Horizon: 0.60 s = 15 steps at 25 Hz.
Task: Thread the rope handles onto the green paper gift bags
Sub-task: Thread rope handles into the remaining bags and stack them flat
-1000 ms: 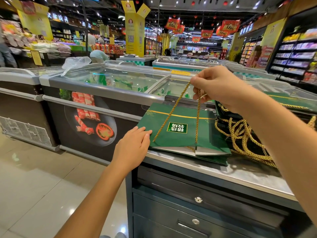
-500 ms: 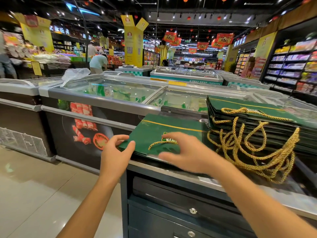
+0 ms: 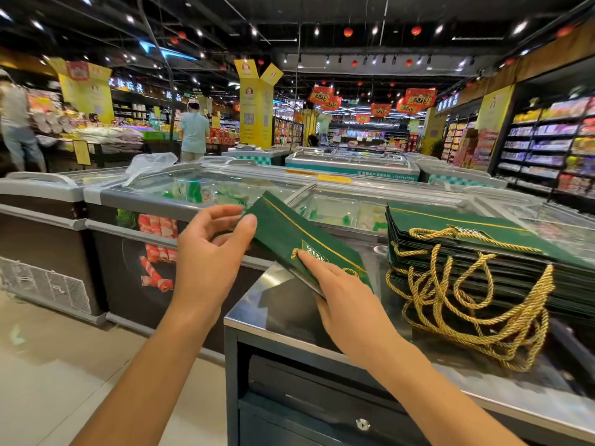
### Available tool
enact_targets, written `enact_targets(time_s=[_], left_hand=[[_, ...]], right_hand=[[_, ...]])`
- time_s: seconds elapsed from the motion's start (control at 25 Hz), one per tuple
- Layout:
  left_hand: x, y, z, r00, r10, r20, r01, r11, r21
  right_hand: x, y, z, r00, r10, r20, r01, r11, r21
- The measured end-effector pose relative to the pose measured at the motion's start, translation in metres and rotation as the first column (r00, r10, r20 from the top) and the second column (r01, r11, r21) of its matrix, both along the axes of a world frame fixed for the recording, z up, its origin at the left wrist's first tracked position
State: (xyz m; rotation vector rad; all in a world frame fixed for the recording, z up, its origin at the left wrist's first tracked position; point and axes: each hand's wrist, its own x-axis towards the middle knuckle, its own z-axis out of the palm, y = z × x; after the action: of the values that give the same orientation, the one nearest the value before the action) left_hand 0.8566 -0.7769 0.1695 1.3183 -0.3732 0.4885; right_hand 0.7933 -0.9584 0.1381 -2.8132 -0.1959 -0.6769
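A flat green paper gift bag is lifted and tilted above the steel counter. My left hand pinches its upper left corner between thumb and fingers. My right hand grips its lower edge, fingers lying over the bag's face and over its gold rope handle, of which only short bits show. To the right lies a stack of flat green bags with gold rope handles hanging in a tangle over its front.
Glass-topped chest freezers stand behind and left of the counter. A drawer front sits under the counter top. A person in a light shirt stands far back. Shelves line the right wall. Tiled floor lies to the left.
The bag lay flat on the counter with both hands on it; now both hands have raised it, tilted. A second ago my right hand held the rope handle up.
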Motion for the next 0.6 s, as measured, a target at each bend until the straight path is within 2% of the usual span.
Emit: enact_targets(time_s=[0.2,0.32,0.4,0.48,0.56,0.6], left_hand=[[-0.002,-0.003,0.008,0.981,-0.182,-0.062,0.178,0.982,-0.059],[-0.004,-0.006,-0.009,0.935,-0.224,-0.274,0.231,0.973,-0.005],[-0.006,-0.01,-0.026,0.849,-0.268,-0.455,0.311,0.95,0.021],[-0.013,-0.013,-0.041,0.744,-0.352,-0.569,0.418,0.908,-0.014],[-0.02,-0.015,-0.049,0.667,-0.446,-0.597,0.527,0.849,-0.044],[-0.024,-0.015,-0.051,0.647,-0.489,-0.585,0.557,0.827,-0.074]], right_hand=[[-0.004,-0.007,0.019,0.982,0.044,0.185,-0.1,0.948,0.303],[-0.007,-0.014,0.033,0.96,0.024,0.28,-0.169,0.846,0.506],[-0.005,-0.017,0.038,0.939,0.018,0.343,-0.261,0.685,0.68],[-0.003,-0.011,0.038,0.941,0.018,0.338,-0.31,0.448,0.838],[-0.001,-0.003,0.033,0.941,0.043,0.336,-0.337,0.237,0.911],[0.0,0.001,0.03,0.937,0.065,0.345,-0.351,0.167,0.922]])
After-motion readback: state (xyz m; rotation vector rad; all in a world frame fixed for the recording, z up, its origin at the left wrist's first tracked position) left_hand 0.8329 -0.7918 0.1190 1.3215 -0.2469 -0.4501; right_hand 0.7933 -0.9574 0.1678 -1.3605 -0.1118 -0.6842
